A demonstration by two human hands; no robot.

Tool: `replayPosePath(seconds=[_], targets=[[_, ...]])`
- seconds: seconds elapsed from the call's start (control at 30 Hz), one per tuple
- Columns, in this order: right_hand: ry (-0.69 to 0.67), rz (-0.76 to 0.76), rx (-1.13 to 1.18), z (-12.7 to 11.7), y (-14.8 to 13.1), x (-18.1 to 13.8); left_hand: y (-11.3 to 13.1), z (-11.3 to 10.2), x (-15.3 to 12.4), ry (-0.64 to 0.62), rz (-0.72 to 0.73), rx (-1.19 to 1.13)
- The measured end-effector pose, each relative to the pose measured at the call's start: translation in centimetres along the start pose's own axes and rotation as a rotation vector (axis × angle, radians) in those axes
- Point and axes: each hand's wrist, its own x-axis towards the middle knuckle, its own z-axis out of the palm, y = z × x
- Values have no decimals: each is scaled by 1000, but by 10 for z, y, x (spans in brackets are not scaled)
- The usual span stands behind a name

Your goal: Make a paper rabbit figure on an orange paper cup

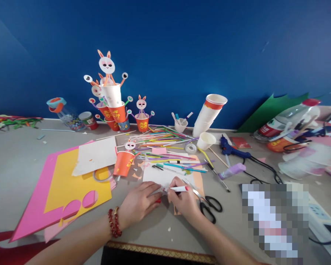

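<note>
My right hand (182, 197) is closed around a white marker (178, 188) with a red end, its tip down by my left fingertips. My left hand (139, 200) lies low over the table, fingers together, pressing a small pale paper piece (163, 189) that is mostly covered. A red cap-like bit (158, 201) shows beside the left fingers. Beneath and beyond both hands lies a white sheet (154, 178) over peach paper (198, 180). Black-handled scissors (209, 209) rest just right of my right hand. An orange cup with a rabbit figure (123, 163) stands beyond my left hand.
Pink and yellow sheets (55, 173) lie left. Coloured sticks (162, 138) spread behind the hands. Stacked rabbit cups (111, 95) and a leaning paper-cup stack (208, 117) stand at the back. To the right are a blue glue gun (233, 150), a glue bottle (232, 170) and a power strip (320, 217).
</note>
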Motion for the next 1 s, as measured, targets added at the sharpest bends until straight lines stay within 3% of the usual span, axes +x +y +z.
replayPosePath(seconds=[1.0], targets=[[-44, -21, -72, 1, 0, 2, -1, 1, -1, -22, -5, 8]])
